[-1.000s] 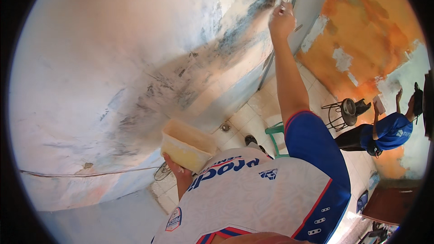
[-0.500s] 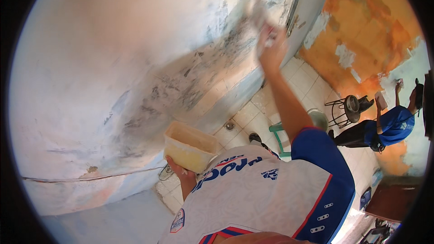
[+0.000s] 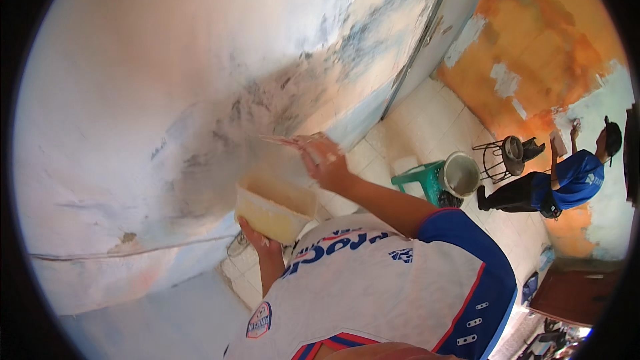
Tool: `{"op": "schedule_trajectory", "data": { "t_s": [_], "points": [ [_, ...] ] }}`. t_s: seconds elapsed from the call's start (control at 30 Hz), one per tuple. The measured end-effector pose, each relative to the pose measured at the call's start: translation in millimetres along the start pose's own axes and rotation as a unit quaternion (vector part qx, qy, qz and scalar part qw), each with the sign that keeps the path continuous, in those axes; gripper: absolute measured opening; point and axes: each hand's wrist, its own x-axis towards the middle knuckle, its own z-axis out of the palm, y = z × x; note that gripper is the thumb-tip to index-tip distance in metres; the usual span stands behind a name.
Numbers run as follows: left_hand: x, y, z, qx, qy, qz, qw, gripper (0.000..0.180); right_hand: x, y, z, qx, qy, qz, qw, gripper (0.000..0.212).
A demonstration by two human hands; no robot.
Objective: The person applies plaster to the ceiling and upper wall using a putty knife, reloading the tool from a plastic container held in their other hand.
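My left hand (image 3: 259, 235) grips a pale yellow rectangular plastic tub (image 3: 268, 219) from below and the side, holding it tilted in front of my body. Above the tub's far right rim is my right hand (image 3: 328, 163), smeared with white and closed on a putty knife (image 3: 281, 140). The blade shows almost edge-on, pointing left, apart from the wall. My fingers hide most of the handle. In front of me the pale wall (image 3: 133, 80) carries a band of dark, patchy stains. How much the tub holds cannot be made out.
To the right, a green plastic stool (image 3: 420, 177) stands beside a whitish bucket (image 3: 460, 173) on the tiled floor. Farther right, a co-worker in a blue shirt (image 3: 579, 179) faces an orange, patchy wall (image 3: 527, 33). Near them is a metal stool (image 3: 490, 160) with a pot (image 3: 513, 148) on it.
My right hand has come down and left from high on the stained wall to above the tub, still with the putty knife. The tub has shifted slightly left.
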Motion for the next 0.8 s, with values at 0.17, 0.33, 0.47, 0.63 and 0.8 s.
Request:
{"op": "schedule_trajectory", "data": {
  "t_s": [0.17, 0.33, 0.47, 0.63, 0.8],
  "points": [
    [14, -6, -14, -0.063, 0.012, -0.016, 0.998, 0.072, 12, 23, -64, 0.389, 0.101, 0.435, 0.806, 0.022],
    [24, -7, 20, -0.111, -0.041, 0.041, 0.992, 0.074, 36, 21, -98, 0.526, 0.098, 0.390, 0.750, 0.024],
    [35, -10, 68, -0.120, -0.056, 0.109, 0.985, 0.075, 59, -18, -109, 0.487, 0.079, 0.325, 0.807, 0.026],
    [49, -19, 85, -0.061, -0.181, 0.202, 0.960, 0.084, 84, -55, -143, 0.432, -0.098, 0.177, 0.879, 0.029],
    [58, -39, 111, 0.021, -0.221, 0.208, 0.953, 0.088, 102, -38, -159, 0.306, -0.202, -0.073, 0.928, 0.027]
  ]
}}
